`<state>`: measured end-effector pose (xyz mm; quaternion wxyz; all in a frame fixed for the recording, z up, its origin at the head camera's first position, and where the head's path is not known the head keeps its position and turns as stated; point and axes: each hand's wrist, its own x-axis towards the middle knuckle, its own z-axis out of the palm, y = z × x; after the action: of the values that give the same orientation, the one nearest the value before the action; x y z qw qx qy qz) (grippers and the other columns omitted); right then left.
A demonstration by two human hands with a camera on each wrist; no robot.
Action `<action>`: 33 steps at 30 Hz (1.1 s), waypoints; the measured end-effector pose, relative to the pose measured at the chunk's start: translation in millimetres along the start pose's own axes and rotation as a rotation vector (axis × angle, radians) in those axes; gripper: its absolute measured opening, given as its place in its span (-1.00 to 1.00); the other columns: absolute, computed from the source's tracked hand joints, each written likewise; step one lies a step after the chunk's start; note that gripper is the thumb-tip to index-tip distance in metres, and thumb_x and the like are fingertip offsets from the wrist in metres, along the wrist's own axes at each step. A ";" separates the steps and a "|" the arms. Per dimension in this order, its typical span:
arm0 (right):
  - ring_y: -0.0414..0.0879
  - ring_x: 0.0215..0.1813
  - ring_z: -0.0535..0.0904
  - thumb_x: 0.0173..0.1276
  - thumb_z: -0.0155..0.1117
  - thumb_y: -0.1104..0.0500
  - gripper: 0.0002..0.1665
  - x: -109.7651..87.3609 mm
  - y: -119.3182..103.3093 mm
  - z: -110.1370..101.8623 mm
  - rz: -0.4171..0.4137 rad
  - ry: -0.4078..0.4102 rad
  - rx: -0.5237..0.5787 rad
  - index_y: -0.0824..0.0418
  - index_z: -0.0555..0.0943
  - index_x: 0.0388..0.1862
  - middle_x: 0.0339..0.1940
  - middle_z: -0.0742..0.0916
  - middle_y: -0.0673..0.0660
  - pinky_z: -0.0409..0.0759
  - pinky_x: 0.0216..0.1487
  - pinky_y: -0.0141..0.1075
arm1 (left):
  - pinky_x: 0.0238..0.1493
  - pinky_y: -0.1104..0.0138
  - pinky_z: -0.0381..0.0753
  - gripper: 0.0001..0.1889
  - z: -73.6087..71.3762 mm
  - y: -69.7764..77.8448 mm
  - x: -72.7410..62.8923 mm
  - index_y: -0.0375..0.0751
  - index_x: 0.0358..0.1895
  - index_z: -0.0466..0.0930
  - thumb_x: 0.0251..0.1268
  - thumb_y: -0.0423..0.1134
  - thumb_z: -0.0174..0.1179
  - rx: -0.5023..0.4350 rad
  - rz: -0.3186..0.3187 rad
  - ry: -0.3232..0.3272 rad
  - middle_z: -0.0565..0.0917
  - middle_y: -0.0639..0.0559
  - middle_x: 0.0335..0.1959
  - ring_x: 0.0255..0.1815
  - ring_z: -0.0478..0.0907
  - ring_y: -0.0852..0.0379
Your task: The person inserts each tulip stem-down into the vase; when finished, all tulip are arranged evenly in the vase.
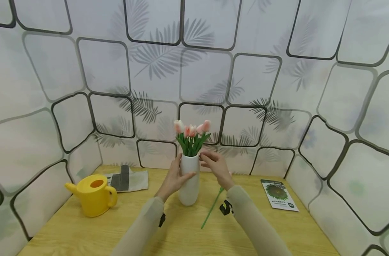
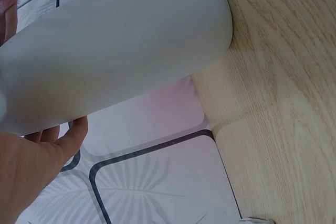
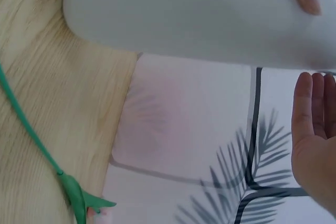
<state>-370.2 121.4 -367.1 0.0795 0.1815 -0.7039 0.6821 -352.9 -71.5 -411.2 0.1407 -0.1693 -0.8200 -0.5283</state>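
A tall white vase (image 1: 189,190) stands upright on the wooden table, holding a bunch of pink-and-white tulips (image 1: 191,132) with green leaves. My left hand (image 1: 175,177) grips the vase's upper part, its thumb across the front and its fingers at the left side and behind. On the opposite side, my right hand (image 1: 216,166) is close beside the rim, fingers fairly straight in the right wrist view and nothing held in them. A single tulip (image 1: 212,208) lies on the table right of the vase, its bloom mostly hidden behind the right forearm.
To the left is a yellow watering can (image 1: 93,195), with a folded grey-and-white cloth (image 1: 130,180) behind it. A packet with a sunflower picture (image 1: 279,195) lies at the right. Patterned fabric (image 1: 156,78) walls in the table's back and sides.
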 end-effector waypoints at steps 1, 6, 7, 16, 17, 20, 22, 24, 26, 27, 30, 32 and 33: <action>-0.08 -0.02 0.68 0.45 0.23 0.19 -0.60 -1.2 2.1 -3.7 0.008 -0.016 -0.005 0.43 0.58 0.14 0.02 0.72 0.25 0.66 0.08 -0.07 | 0.28 -0.20 0.38 0.07 0.2 0.2 -0.2 -0.22 0.58 -0.13 0.19 0.09 0.37 -0.004 -0.005 -0.003 0.19 -0.32 0.45 0.40 0.28 -0.26; -0.01 -0.01 0.68 0.45 0.22 0.20 -0.60 -7.9 15.8 -22.2 0.022 -0.096 -0.038 0.46 0.58 0.12 0.01 0.70 0.34 0.67 0.06 -0.05 | 0.30 -0.20 0.36 0.06 0.8 -0.6 -1.0 -0.17 0.59 -0.14 0.20 0.09 0.36 -0.010 -0.014 -0.010 0.17 -0.30 0.47 0.43 0.25 -0.26; -0.02 -0.02 0.68 0.46 0.21 0.21 -0.61 -9.2 19.3 -26.0 0.021 -0.111 -0.042 0.48 0.58 0.12 0.00 0.70 0.34 0.67 0.04 -0.06 | 0.31 -0.20 0.35 0.06 0.8 -0.8 -1.1 -0.17 0.59 -0.14 0.21 0.08 0.36 -0.013 -0.013 -0.008 0.16 -0.30 0.47 0.44 0.24 -0.26; -0.15 -0.07 0.65 0.42 0.27 0.19 -0.55 -19.0 54.0 -55.8 0.105 -0.161 -0.109 0.44 0.56 0.18 -0.03 0.74 0.09 0.68 0.02 -0.14 | 0.34 -0.18 0.32 0.06 -0.1 -2.8 -1.3 -0.18 0.59 -0.15 0.21 0.07 0.36 -0.015 -0.006 -0.002 0.14 -0.31 0.49 0.46 0.21 -0.26; -0.15 -0.07 0.65 0.42 0.26 0.19 -0.54 -20.2 57.3 -58.7 0.115 -0.168 -0.118 0.44 0.55 0.19 -0.02 0.74 0.10 0.68 0.02 -0.15 | 0.34 -0.18 0.32 0.06 -0.2 -2.9 -1.2 -0.18 0.59 -0.15 0.20 0.07 0.37 -0.014 -0.005 -0.002 0.15 -0.31 0.48 0.46 0.21 -0.26; -0.19 -0.07 0.64 0.43 0.24 0.20 -0.50 -23.6 66.8 -67.8 0.133 -0.193 -0.146 0.49 0.50 0.23 0.04 0.72 0.15 0.68 0.00 -0.18 | 0.34 -0.19 0.33 0.06 -0.3 -3.2 -1.1 -0.18 0.59 -0.15 0.21 0.08 0.36 -0.009 -0.006 -0.007 0.15 -0.31 0.48 0.45 0.22 -0.26; -0.23 -0.09 0.63 0.45 0.23 0.19 -0.49 -25.9 72.0 -74.1 0.143 -0.213 -0.174 0.50 0.48 0.24 0.07 0.70 0.19 0.68 -0.02 -0.19 | 0.33 -0.19 0.33 0.06 -0.3 -3.3 -0.8 -0.19 0.59 -0.15 0.21 0.08 0.35 -0.005 -0.003 -0.011 0.15 -0.32 0.48 0.45 0.22 -0.27; -0.24 -0.10 0.61 0.46 0.20 0.19 -0.49 -28.2 76.2 -80.2 0.149 -0.241 -0.203 0.51 0.47 0.25 0.11 0.68 0.25 0.67 -0.01 -0.14 | 0.33 -0.19 0.34 0.06 -0.5 -3.4 -0.6 -0.18 0.59 -0.16 0.21 0.09 0.35 -0.004 -0.007 -0.015 0.16 -0.32 0.47 0.45 0.23 -0.27; -0.19 -0.07 0.60 0.48 0.18 0.19 -0.51 -30.2 79.6 -85.3 0.153 -0.269 -0.231 0.50 0.48 0.25 0.16 0.64 0.35 0.65 0.02 -0.04 | 0.32 -0.19 0.34 0.06 -0.6 -3.2 -0.2 -0.19 0.59 -0.16 0.21 0.08 0.36 -0.007 -0.005 -0.015 0.16 -0.32 0.46 0.44 0.23 -0.28; -0.13 -0.03 0.59 0.48 0.16 0.20 -0.51 -31.1 81.1 -87.8 0.156 -0.286 -0.243 0.51 0.47 0.25 0.19 0.61 0.40 0.63 0.03 0.01 | 0.32 -0.20 0.34 0.06 -0.7 -2.9 -0.1 -0.20 0.59 -0.15 0.21 0.08 0.36 -0.005 -0.001 -0.015 0.17 -0.33 0.46 0.44 0.23 -0.28; 0.13 0.09 0.57 0.50 0.12 0.26 -0.55 -33.2 86.2 -91.9 0.189 -0.311 -0.273 0.49 0.46 0.27 0.24 0.54 0.50 0.63 0.03 0.06 | 0.31 -0.20 0.35 0.06 -0.8 -1.7 0.3 -0.18 0.59 -0.16 0.21 0.08 0.36 0.000 -0.002 -0.015 0.17 -0.33 0.46 0.43 0.24 -0.28; 0.25 0.15 0.54 0.49 0.10 0.31 -0.57 -34.7 90.9 -93.4 0.226 -0.312 -0.289 0.48 0.46 0.27 0.24 0.52 0.52 0.65 -0.01 0.00 | 0.31 -0.20 0.35 0.06 -0.8 -0.9 0.2 -0.17 0.59 -0.16 0.21 0.07 0.36 0.002 -0.005 -0.014 0.17 -0.33 0.45 0.43 0.24 -0.29; 0.28 0.18 0.52 0.49 0.09 0.33 -0.58 -35.7 93.2 -93.8 0.248 -0.309 -0.302 0.47 0.47 0.27 0.23 0.53 0.51 0.66 -0.02 -0.04 | 0.31 -0.20 0.35 0.06 -0.6 -0.6 0.1 -0.17 0.59 -0.16 0.21 0.07 0.36 0.001 -0.008 -0.015 0.17 -0.33 0.45 0.42 0.25 -0.29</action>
<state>-384.0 219.8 -461.4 -0.0870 0.1821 -0.8185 0.5380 -353.2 -72.3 -411.4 0.1327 -0.1699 -0.8218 -0.5273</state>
